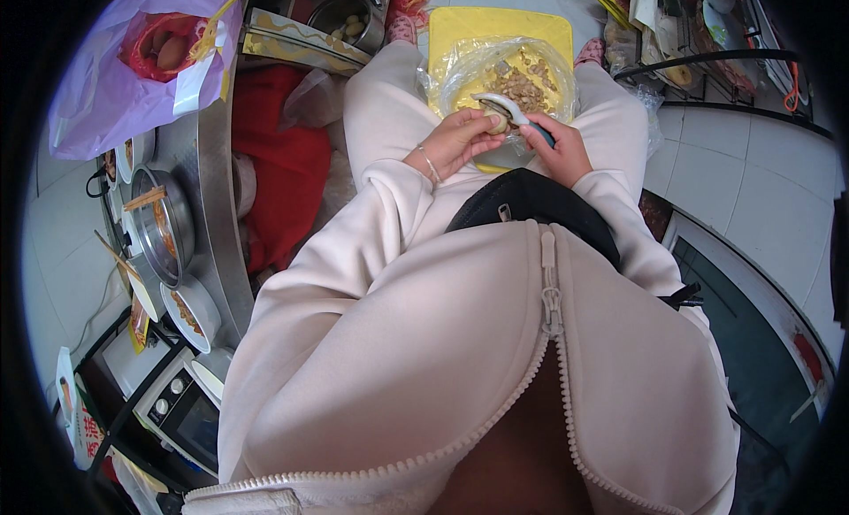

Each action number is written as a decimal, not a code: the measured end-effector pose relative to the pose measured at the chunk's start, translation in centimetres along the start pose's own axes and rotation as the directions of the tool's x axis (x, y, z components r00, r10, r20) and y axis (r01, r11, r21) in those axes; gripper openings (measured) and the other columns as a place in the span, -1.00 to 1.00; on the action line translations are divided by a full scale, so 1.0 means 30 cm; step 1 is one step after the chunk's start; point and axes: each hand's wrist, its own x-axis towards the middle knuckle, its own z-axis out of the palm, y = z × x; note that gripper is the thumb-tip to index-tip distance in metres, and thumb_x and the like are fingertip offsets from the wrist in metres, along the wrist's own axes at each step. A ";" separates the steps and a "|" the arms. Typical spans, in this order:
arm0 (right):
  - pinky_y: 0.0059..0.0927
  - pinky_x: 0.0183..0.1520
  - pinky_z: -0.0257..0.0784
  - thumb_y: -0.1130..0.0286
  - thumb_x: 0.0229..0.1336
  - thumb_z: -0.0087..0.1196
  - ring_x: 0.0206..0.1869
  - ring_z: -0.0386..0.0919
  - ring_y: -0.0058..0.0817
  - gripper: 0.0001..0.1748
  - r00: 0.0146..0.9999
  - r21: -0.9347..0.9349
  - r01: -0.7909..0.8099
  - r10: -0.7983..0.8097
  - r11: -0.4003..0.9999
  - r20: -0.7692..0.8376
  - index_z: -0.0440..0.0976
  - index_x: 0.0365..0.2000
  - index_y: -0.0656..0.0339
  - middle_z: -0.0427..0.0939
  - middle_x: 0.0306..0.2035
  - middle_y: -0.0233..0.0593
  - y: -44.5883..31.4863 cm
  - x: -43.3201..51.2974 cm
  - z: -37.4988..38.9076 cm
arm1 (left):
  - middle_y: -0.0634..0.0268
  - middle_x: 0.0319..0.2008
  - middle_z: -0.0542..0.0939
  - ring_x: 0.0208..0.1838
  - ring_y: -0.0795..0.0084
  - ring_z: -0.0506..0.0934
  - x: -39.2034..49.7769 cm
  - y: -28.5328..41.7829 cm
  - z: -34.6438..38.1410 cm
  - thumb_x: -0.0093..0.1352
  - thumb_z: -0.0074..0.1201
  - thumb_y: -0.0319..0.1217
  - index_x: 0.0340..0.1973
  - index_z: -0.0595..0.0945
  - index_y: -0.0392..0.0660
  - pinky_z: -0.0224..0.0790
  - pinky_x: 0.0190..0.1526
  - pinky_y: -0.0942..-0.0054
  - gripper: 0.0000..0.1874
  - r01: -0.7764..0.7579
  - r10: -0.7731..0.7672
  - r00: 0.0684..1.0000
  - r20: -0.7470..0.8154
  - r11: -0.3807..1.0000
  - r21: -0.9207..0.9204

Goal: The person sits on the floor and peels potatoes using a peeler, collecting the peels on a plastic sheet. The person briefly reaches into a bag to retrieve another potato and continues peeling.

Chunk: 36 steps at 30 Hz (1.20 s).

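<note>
Between my knees, my left hand (462, 140) holds a small pale, round vegetable (495, 121), probably a potato. My right hand (559, 150) grips the dark handle of a white-headed peeler (505, 107), whose head lies over the vegetable. Beneath both hands a clear plastic bag (457, 77) lies spread open, with a heap of brownish peelings (521, 90) inside. The bag rests on a yellow plastic stool or bin lid (501, 22); which of the two, I cannot tell.
A metal pot (318, 17) with several pale round vegetables stands beyond my left knee. At left, a metal counter (222, 203) bears bowls, a steel basin (186, 236) with chopsticks and a purple bag (93, 70). A toaster oven (189, 409) is lower left; a black wire rack (703, 60) stands upper right.
</note>
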 end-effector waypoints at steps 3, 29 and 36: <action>-0.50 -0.26 0.45 0.25 0.34 0.15 -0.41 0.53 -0.60 -0.69 1.000 0.001 -0.011 0.011 1.000 -0.009 0.57 -0.04 0.23 0.62 -0.42 -0.21 0.002 0.000 -0.001 | 0.09 0.02 0.63 0.01 0.43 0.63 -0.003 0.000 -0.009 0.50 0.08 -0.38 0.10 0.51 -0.32 0.54 0.10 0.54 -0.66 0.003 -0.002 0.999 0.040 1.000 -0.025; -0.54 -0.15 0.44 0.26 0.27 0.25 -0.29 0.51 -0.66 -0.67 0.993 0.083 0.002 0.008 0.997 -0.121 0.57 -0.07 0.26 0.64 -0.34 -0.33 0.042 0.014 0.010 | 0.18 -0.03 0.60 0.02 0.39 0.62 -0.022 -0.005 0.028 0.43 0.17 -0.50 0.14 0.43 -0.29 0.52 0.09 0.48 -0.59 -0.074 0.076 0.997 -0.008 0.985 0.154; -0.53 -0.12 0.43 0.30 0.24 0.27 -0.27 0.50 -0.68 -0.71 0.996 0.171 -0.070 0.078 0.983 -0.041 0.58 -0.13 0.29 0.63 -0.33 -0.37 0.063 0.023 0.000 | 0.22 -0.09 0.63 -0.09 0.49 0.63 -0.005 -0.017 0.027 0.41 0.22 -0.47 0.15 0.41 -0.30 0.52 0.00 0.55 -0.54 -0.051 0.050 0.999 0.012 0.936 0.347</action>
